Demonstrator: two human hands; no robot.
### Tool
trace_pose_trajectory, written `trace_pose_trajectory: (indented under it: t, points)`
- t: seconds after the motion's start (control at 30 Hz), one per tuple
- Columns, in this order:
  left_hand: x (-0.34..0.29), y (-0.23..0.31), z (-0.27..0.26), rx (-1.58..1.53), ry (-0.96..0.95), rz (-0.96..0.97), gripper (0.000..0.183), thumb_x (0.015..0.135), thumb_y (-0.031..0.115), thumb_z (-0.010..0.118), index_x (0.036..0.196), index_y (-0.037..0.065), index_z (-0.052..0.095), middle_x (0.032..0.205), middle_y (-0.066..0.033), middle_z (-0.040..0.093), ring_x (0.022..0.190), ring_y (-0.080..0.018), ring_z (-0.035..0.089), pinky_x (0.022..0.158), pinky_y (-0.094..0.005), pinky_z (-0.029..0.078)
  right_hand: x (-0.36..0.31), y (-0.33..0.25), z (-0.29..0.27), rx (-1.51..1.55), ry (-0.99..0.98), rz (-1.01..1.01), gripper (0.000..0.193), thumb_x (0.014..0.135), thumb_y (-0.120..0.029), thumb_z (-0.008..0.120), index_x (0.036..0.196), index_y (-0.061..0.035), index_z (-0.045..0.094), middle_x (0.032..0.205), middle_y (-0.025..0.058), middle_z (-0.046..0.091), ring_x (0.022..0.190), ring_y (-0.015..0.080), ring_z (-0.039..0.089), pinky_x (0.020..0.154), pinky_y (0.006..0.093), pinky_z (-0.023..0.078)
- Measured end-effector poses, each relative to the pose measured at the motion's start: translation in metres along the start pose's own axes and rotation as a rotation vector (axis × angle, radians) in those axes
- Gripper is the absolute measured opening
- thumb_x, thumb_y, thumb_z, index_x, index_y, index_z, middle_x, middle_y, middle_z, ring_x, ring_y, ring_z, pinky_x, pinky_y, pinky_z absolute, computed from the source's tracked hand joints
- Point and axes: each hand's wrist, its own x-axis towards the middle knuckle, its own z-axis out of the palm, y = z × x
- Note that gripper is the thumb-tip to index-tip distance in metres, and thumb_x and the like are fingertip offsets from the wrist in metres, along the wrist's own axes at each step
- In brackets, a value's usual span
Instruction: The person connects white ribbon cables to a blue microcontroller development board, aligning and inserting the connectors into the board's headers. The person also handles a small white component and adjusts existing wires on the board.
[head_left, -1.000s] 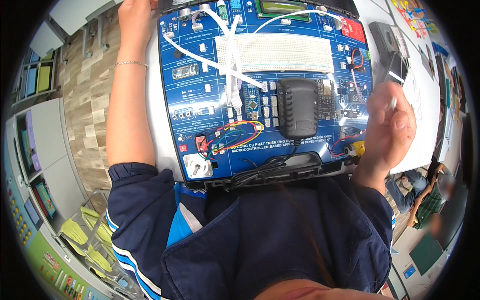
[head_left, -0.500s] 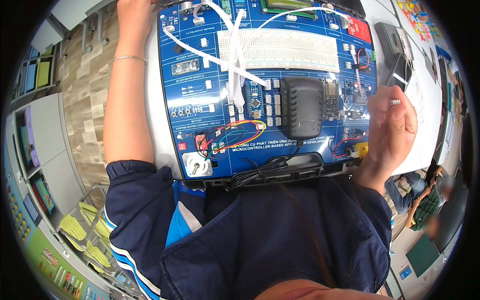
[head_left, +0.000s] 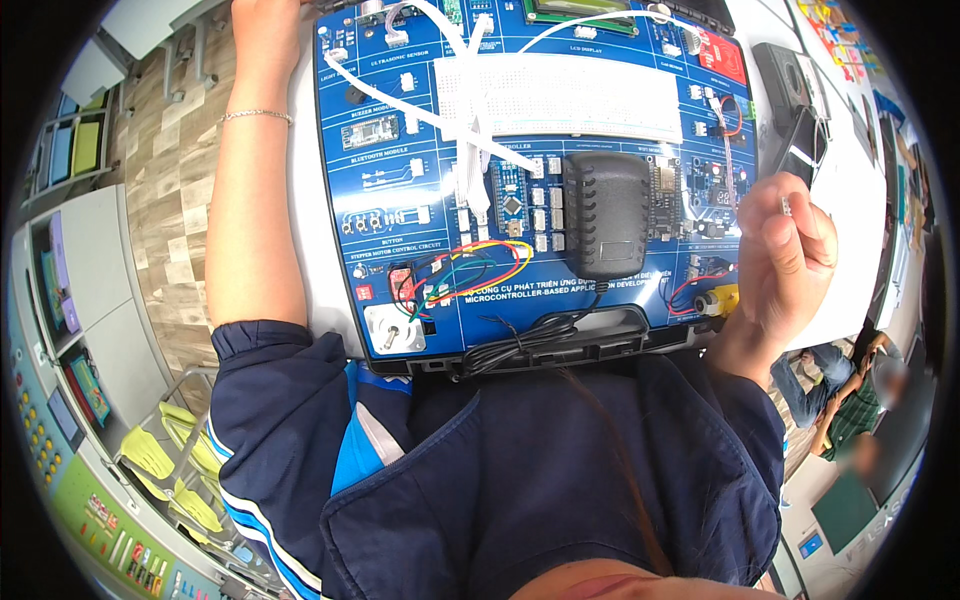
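Observation:
My right hand (head_left: 790, 240) is closed in a pinch beside the right edge of a blue electronics training board (head_left: 600, 312). A small white plug connector (head_left: 786, 205) pokes out between its thumb and forefinger. My left hand (head_left: 265, 12) reaches to the board's far left corner, where the picture's top edge cuts off its fingers. Flat white cables (head_left: 415, 108) run over the white breadboard (head_left: 560, 95) to sockets around the small blue controller board (head_left: 511, 198). A black power adapter (head_left: 606, 215) lies on the board, right of the controller.
Coloured jumper wires (head_left: 490, 262) loop near a stepper motor (head_left: 394, 330) at the near left. The adapter's black cord (head_left: 500, 350) is bundled at the case handle. A dark phone-like device (head_left: 800, 145) lies on the white table (head_left: 845, 250). Another person (head_left: 850, 400) sits at the far right.
My right hand has turned slightly, so the connector in its fingertips points more upright. The left arm has barely moved. The breadboard looks brighter.

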Motion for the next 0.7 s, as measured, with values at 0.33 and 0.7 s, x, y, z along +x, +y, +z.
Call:
trace_pose_trajectory:
  t: [0.33, 0.7]
  points:
    - [0.0, 0.001, 0.0, 0.007, 0.012, -0.025, 0.033, 0.105, 0.03, 0.058, 0.104, 0.0, 0.072, 0.066, 0.0055, 0.049, 0.059, -0.0045, 0.041, 0.053, -0.0209, 0.03, -0.001, -0.003, 0.003, 0.008, -0.002, 0.073, 0.037, 0.097, -0.007, 0.067, 0.133, -0.0006, 0.064, 0.119, 0.0147, 0.064, 0.093, 0.0205, 0.056, 0.081, 0.0331, 0.046]
    - [-0.002, 0.003, 0.001, -0.024, 0.009, -0.053, 0.033, 0.104, 0.032, 0.059, 0.102, 0.002, 0.072, 0.066, 0.0056, 0.049, 0.058, -0.0045, 0.042, 0.054, -0.0212, 0.031, 0.023, -0.016, -0.01, 0.762, -0.181, 0.639, 0.03, 0.097, -0.01, 0.07, 0.125, -0.0048, 0.059, 0.097, 0.0007, 0.05, 0.079, 0.0089, 0.046, 0.072, 0.0237, 0.04]
